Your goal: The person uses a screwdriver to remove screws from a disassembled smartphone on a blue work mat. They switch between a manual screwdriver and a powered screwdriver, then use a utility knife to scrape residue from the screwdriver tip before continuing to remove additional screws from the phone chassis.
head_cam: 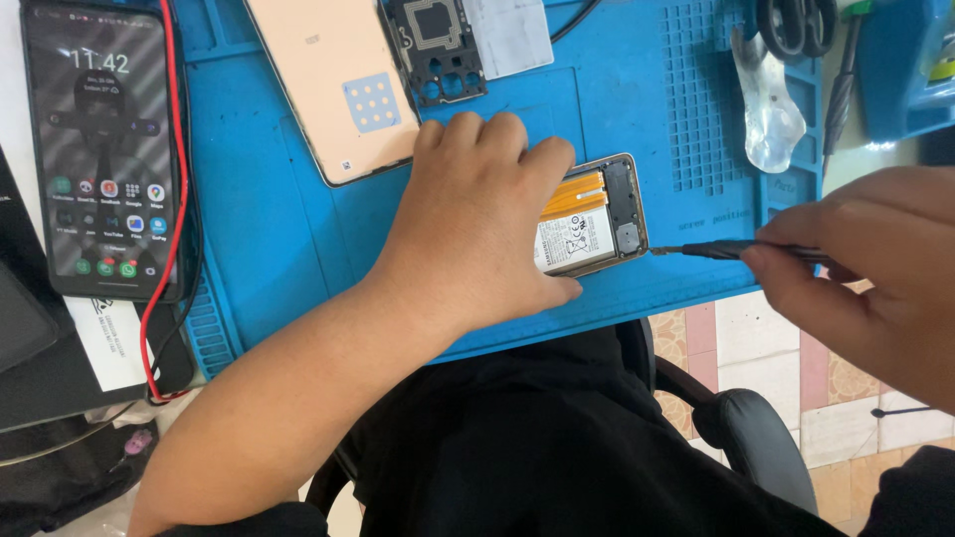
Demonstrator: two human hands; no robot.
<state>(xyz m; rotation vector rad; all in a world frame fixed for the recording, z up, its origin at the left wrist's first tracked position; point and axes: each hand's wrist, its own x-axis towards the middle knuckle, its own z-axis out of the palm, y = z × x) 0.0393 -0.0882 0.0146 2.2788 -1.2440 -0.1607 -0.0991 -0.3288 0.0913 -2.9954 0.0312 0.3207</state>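
My left hand (477, 224) lies flat over an opened phone (597, 214) on the blue work mat (269, 249), covering most of it. The phone's white battery, orange flex cables and dark lower board show at its right end. My right hand (875, 268) grips a thin dark screwdriver (711, 249) whose tip meets the phone's lower right corner.
A peach phone back cover (333, 80) and a black inner frame (438, 50) lie at the mat's top. A lit smartphone (99, 149) with a red cable (171, 199) sits left. Scissors (791, 25), a clear plastic piece (771, 109) and a blue box (910, 65) are at the right.
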